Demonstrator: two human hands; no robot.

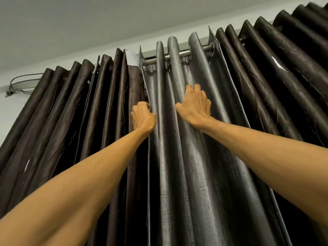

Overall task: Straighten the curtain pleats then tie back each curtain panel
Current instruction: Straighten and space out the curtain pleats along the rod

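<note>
A grey eyelet curtain panel (191, 174) hangs in the middle from a metal rod (184, 53), between dark brown pleated panels on the left (71, 112) and right (275, 77). My left hand (142, 116) grips the grey panel's left edge, fingers curled round the hem. Further right and a little higher, my right hand (194, 105) holds a pleat of the same panel, with its fingers bent into the fold and the thumb spread to the left. Both arms reach up from below.
The white ceiling (106, 23) sits just above the rod. A looped cable and bracket (19, 86) hang on the wall at the far left. A white mark (278, 65) shows on the right brown panel.
</note>
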